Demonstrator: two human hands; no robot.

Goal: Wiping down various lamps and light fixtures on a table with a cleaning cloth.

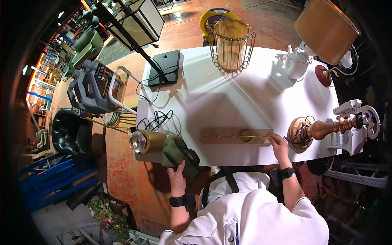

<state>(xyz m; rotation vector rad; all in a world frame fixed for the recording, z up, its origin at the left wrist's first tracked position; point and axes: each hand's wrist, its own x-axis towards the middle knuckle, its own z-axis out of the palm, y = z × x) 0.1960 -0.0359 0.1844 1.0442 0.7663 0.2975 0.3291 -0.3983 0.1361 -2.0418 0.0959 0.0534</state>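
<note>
My left hand (177, 178) grips the lower edge of a bunched olive-green cloth (174, 151) at the table's front left. The cloth rests against a gold cylinder with a clear glass end (153, 141), which lies on its side. My right hand (278, 147) is closed, its fingertips pinched at the right end of a thin gold rod (228, 136). That rod runs lengthwise over a flat wooden board (212, 141), which has a round brass-coloured disc (246, 136) near its middle. What lies between the right fingertips is partly hidden.
The white table (196, 122) also holds a black-based lamp (163, 67), a wire-caged lamp (231, 45), a white figurine (297, 63), an orange-shaded lamp (326, 30) and a turned copper-coloured lamp stand (322, 130). Black cable (157, 120) coils at the left; a grey jug (92, 87) stands beyond it.
</note>
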